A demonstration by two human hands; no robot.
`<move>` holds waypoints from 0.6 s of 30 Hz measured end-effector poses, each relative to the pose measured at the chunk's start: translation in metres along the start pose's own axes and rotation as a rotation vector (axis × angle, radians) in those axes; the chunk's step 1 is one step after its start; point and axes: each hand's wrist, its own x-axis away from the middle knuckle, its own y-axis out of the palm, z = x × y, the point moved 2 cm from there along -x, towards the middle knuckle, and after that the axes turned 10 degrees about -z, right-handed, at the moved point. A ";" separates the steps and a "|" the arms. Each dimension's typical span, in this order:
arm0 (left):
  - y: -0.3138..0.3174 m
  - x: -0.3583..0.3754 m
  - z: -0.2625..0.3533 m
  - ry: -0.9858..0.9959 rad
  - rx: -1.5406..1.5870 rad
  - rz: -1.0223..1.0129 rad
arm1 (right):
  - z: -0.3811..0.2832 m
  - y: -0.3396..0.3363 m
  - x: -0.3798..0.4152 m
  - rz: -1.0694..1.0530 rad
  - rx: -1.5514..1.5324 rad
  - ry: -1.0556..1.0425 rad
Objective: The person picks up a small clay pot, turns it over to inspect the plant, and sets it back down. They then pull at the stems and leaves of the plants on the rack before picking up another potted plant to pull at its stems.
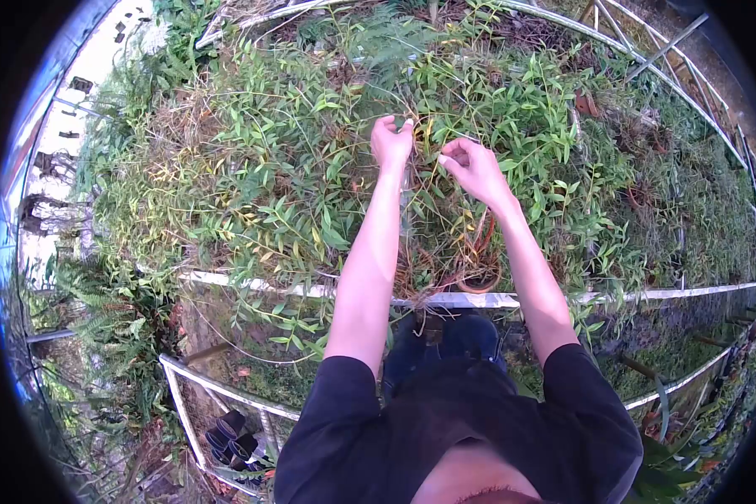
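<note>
Both arms reach out over a dense bed of leafy green plants (336,214). My left hand (392,144) is closed, thumb against fingers, around what looks like a thin plant stem (411,116) among the foliage. Just right of it and a little nearer to me, my right hand (476,172) has its thumb and fingertips pinched together. Whatever lies between those fingertips is too small to make out. Yellowed leaves (428,132) show in the gap between the two hands.
A pale metal rail (462,300) edges the bed in front of my body. Behind it sits a terracotta pot (479,284) with dry roots. Another reddish pot (586,104) shows at right. Ferns (113,307) grow at left, and black pots (231,438) lie inside a lower white frame (183,412).
</note>
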 end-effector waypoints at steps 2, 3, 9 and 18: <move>0.015 -0.021 -0.001 0.039 -0.050 -0.072 | 0.018 -0.002 -0.038 0.008 0.101 0.006; 0.023 -0.031 -0.004 0.058 -0.075 -0.111 | 0.030 -0.001 -0.057 0.004 0.116 -0.005; 0.037 -0.054 -0.044 0.011 0.160 -0.243 | 0.075 0.020 -0.136 0.005 0.305 -0.109; -0.017 -0.036 -0.049 -0.085 0.375 -0.466 | 0.087 0.045 -0.160 -0.334 0.222 -0.229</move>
